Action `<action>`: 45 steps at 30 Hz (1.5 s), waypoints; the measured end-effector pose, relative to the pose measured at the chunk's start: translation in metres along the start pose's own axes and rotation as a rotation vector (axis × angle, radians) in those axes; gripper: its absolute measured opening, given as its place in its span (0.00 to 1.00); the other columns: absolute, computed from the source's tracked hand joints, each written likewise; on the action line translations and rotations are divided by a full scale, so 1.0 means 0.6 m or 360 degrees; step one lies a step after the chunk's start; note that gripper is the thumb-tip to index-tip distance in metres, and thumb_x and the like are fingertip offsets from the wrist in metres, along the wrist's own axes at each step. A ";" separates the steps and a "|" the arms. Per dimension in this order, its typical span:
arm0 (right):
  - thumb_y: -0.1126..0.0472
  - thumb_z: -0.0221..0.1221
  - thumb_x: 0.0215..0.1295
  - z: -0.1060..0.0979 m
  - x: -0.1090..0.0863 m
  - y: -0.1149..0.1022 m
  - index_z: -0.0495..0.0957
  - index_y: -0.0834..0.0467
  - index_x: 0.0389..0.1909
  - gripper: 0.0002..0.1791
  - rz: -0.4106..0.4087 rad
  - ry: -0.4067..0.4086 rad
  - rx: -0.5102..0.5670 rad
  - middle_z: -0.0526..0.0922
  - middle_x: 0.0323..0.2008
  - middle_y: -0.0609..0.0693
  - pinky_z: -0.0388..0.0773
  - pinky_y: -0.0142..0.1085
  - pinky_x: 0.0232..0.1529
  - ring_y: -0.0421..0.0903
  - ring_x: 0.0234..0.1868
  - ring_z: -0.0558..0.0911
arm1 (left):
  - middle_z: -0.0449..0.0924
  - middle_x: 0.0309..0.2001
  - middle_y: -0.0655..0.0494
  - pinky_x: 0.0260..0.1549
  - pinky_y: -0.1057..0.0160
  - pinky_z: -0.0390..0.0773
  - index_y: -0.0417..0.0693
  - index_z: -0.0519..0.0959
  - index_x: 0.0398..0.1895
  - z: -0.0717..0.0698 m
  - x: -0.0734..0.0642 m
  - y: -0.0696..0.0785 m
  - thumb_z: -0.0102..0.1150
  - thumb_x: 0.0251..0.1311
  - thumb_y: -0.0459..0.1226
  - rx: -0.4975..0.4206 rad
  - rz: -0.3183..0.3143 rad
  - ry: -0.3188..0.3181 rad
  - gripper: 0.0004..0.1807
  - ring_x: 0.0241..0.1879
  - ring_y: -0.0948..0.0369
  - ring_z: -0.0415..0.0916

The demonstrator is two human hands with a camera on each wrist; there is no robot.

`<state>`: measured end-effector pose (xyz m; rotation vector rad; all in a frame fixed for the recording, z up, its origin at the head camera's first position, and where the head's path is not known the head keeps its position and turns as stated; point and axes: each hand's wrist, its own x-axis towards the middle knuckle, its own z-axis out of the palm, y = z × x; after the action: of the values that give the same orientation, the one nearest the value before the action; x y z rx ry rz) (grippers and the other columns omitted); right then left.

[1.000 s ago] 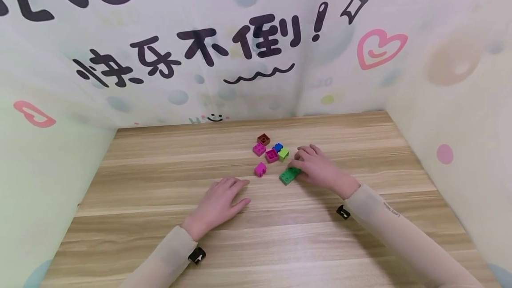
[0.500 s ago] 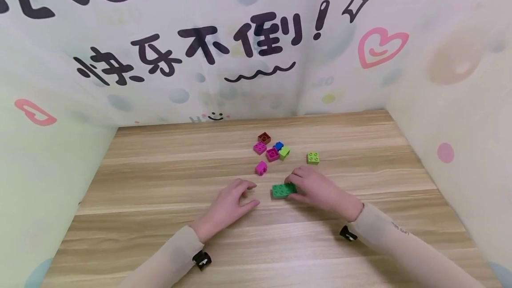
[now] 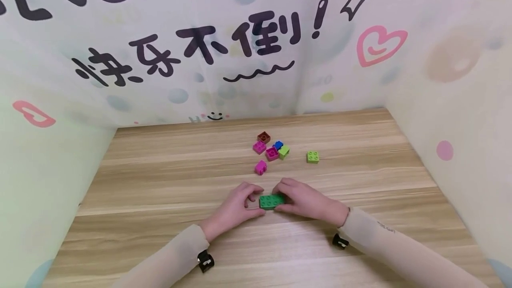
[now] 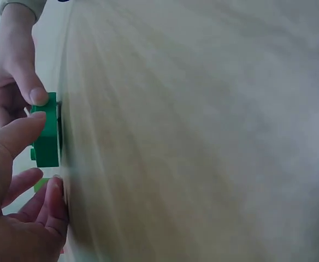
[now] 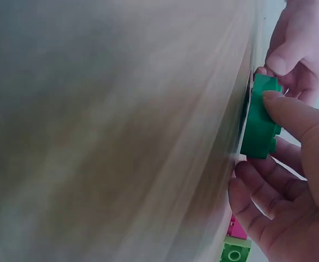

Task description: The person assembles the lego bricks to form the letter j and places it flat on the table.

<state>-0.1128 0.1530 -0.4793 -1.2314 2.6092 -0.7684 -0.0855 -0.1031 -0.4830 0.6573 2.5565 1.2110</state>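
A green toy building brick [image 3: 269, 202], studs up, lies on the wooden table between the two hands. My right hand [image 3: 310, 201] pinches its right end between thumb and fingers; in the right wrist view, the thumb lies on the near side of the green brick [image 5: 259, 125]. My left hand [image 3: 234, 210] is at the brick's left end, thumb and fingers spread around it. In the left wrist view, the left thumb overlaps the green brick [image 4: 49, 139], but whether it touches cannot be told. The left fingers appear apart from it.
Beyond the hands lies a pink brick [image 3: 261, 167]. Farther back are a brown brick [image 3: 263, 137], two magenta bricks [image 3: 259, 147], a blue brick [image 3: 278, 145] and a lime brick [image 3: 284, 151]. Another lime brick [image 3: 313, 157] lies right. Printed curtains [image 3: 200, 97] border the table.
My right hand has brought the green brick toward me and left, turning it sideways. A lime brick formerly behind that hand is uncovered. My left hand has moved right, up to the brick.
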 end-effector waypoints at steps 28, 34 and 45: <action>0.65 0.66 0.69 -0.092 -0.037 0.099 0.80 0.67 0.54 0.16 0.0549 0.0535 0.0414 0.83 0.42 0.57 0.82 0.34 0.39 0.46 0.39 0.82 | 0.77 0.41 0.57 0.31 0.69 0.73 0.42 0.83 0.51 0.005 0.022 -0.011 0.75 0.60 0.35 0.0000 -0.0024 0.0093 0.17 0.31 0.64 0.72; 0.63 0.68 0.69 -0.106 -0.042 0.121 0.78 0.67 0.59 0.21 0.0648 0.0564 0.0359 0.80 0.49 0.64 0.81 0.34 0.38 0.50 0.40 0.82 | 0.77 0.42 0.57 0.31 0.69 0.73 0.42 0.83 0.52 0.006 0.023 -0.010 0.75 0.60 0.35 0.0007 -0.0023 0.0087 0.18 0.31 0.64 0.72; 0.61 0.69 0.68 -0.102 -0.035 0.150 0.71 0.68 0.67 0.31 0.0736 0.0403 0.0230 0.76 0.55 0.67 0.81 0.37 0.38 0.52 0.42 0.83 | 0.77 0.43 0.54 0.30 0.70 0.74 0.41 0.82 0.51 0.003 0.024 -0.008 0.75 0.60 0.34 -0.0005 -0.0024 0.0067 0.18 0.30 0.66 0.72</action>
<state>-0.1812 0.2401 -0.4742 -0.4836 2.8078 -1.0421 -0.0988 -0.0976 -0.4884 0.6167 2.5885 1.2368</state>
